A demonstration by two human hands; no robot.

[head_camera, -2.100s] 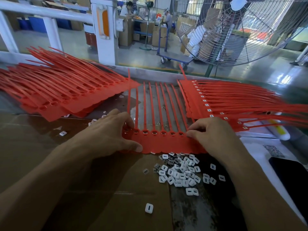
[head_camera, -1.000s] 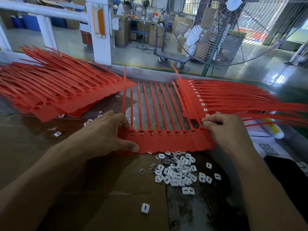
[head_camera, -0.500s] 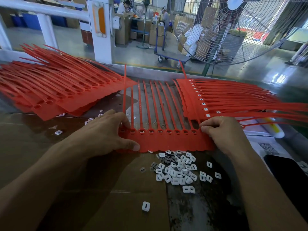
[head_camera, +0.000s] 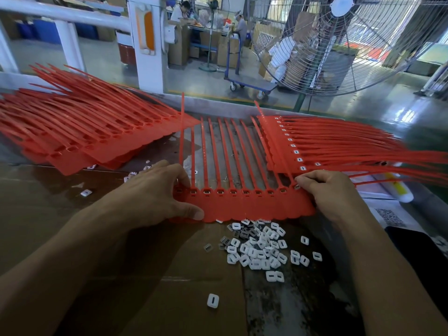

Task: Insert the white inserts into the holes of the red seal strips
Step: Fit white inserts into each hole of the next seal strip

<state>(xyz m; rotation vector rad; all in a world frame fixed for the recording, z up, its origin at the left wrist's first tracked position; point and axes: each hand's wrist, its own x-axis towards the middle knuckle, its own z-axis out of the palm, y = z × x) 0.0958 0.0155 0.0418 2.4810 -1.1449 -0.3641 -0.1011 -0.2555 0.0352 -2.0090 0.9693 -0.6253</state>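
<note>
Since two seconds ago the right hand (head_camera: 329,190) has slid from the middle of the row of holes to the right-hand end of the red seal strip sheet (head_camera: 254,204), where its curled fingertips (head_camera: 301,181) press at the last hole. Whether they pinch a white insert there cannot be made out; a pale speck shows under them, no more. The left hand (head_camera: 155,195) has kept its place, gripping the sheet's left end with the thumb on the near edge and the fingers curled over the first hole, which they hide.

The sheet lies flat on the worktable (head_camera: 72,238), its thin tails running away from the person. The other holes in the row hold pale fillings, though the detail is too small to be sure each is seated. Just nearer than the sheet lies the heap of loose white inserts (head_camera: 257,251), with a single insert (head_camera: 213,300) apart toward the person.

A stack of unfilled red sheets (head_camera: 84,132) lies to the left, cut off by the frame edge. A stack of filled sheets (head_camera: 327,146) lies to the right, its tails blurred. A large fan (head_camera: 339,44) stands beyond the table.
</note>
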